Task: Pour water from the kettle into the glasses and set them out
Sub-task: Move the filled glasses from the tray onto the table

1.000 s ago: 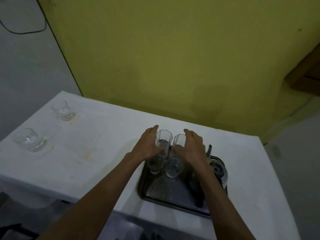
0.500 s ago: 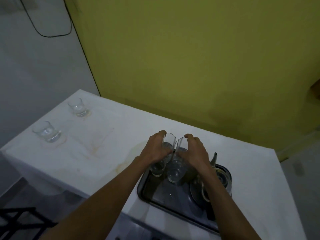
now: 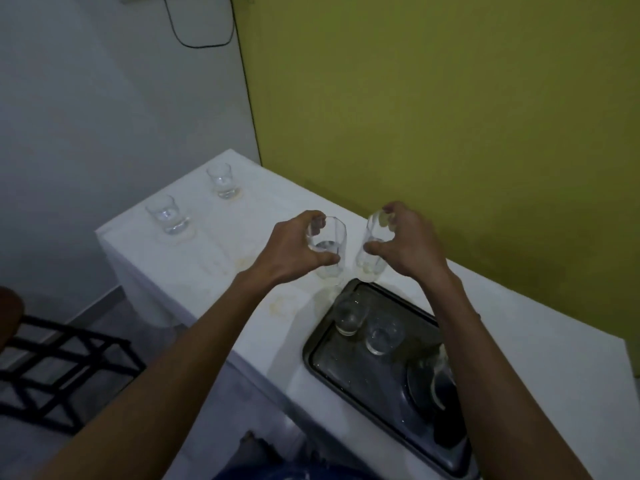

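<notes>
2 glasses (image 3: 329, 251) held, water in left one; tray (image 3: 346, 379) holds 2 more.

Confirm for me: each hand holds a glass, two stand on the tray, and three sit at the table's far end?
Not three: the head view shows two glasses at the table's far end. The left hand and right hand hold one glass each; two stand on the tray.

No readable text, label or number anywhere — dim, blurry view.
</notes>
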`<state>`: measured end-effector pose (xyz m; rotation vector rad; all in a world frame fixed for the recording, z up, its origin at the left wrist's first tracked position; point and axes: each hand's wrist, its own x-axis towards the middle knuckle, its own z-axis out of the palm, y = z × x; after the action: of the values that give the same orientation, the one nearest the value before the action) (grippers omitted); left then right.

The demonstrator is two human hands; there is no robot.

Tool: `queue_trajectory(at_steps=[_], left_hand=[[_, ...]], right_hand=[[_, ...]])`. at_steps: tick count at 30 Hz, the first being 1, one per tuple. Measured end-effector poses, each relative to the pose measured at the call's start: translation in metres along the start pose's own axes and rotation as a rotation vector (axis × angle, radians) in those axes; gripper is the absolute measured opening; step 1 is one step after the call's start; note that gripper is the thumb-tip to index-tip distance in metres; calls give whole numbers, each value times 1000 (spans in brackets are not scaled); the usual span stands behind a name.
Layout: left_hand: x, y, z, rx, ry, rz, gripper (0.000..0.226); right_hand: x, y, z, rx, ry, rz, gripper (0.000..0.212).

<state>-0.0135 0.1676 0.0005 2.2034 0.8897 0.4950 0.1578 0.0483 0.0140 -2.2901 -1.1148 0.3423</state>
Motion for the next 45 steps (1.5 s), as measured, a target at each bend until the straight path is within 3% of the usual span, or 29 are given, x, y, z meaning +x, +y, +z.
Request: queue_trajectory(at_steps=[11,21,27,33,38,45], left_hand=[[-34,-72,-2,56,10,-226,81],[-42,-97,2,4,-9,-267,74],[-22,-85,-9,17,-158,-229,97],[41,-60,-9,13,-146,-127,68],[87,-63,13,19,-259,-86,41],[117,-76,40,47,-371,-85,43]], right_hand=[[24,-26,48,41,-130,-30,83],[35,-24,68,43,-177,7,83],[52,-19,61,29,-149,32,81],[75,-16,58,2,-131,52,79],[100,-12,59,-10,-148,78,78],[121,3,75,-4,-167,143,78]])
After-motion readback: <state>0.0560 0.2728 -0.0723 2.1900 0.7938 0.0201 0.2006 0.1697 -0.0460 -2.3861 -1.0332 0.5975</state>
